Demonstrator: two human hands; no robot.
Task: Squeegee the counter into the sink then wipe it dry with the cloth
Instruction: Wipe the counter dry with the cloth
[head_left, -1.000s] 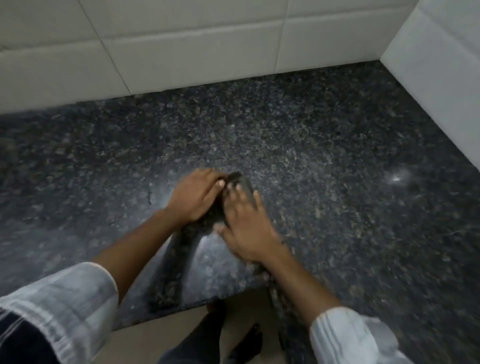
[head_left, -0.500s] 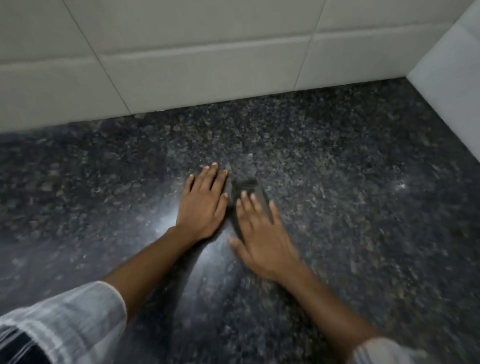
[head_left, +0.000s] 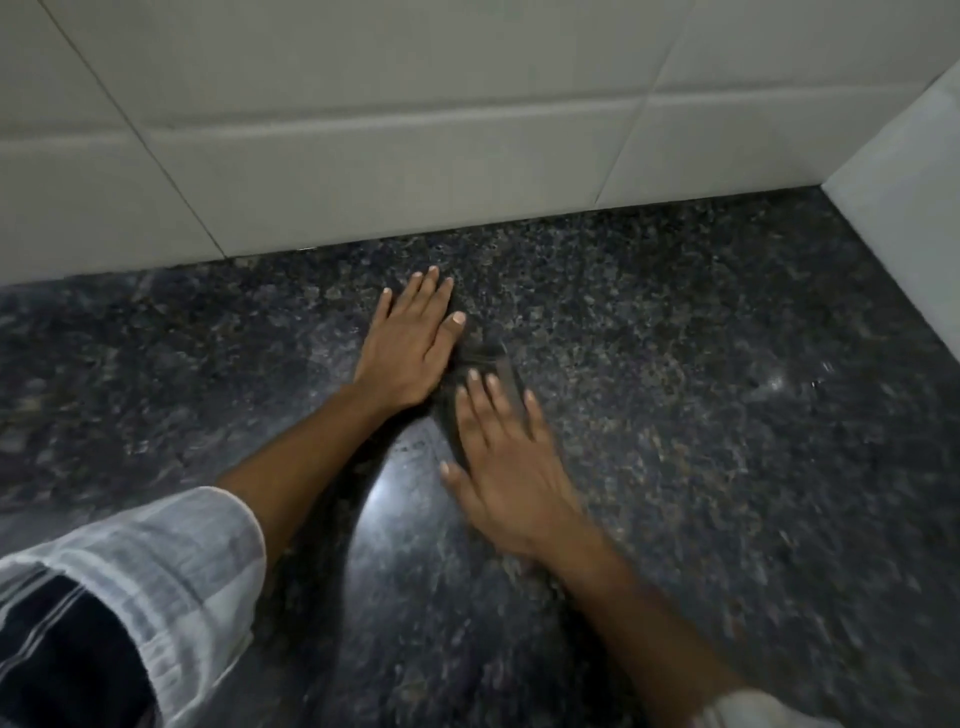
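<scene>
A dark grey cloth lies flat on the black speckled granite counter, near the back wall. My right hand presses down on it with fingers spread and covers most of it. My left hand lies flat just to its left, fingers together and pointing at the wall; the thumb side of the palm rests on the cloth's edge. A shiny streak runs on the counter between my forearms. No squeegee or sink is in view.
White wall tiles close the counter at the back, about a hand's length beyond my left fingertips. A white side wall bounds it on the right. A small bright glint shows on the counter to the right.
Both hands have slid the cloth away from the counter's front edge toward the back wall. The front edge and the floor are out of view now. My left hand has flattened out.
</scene>
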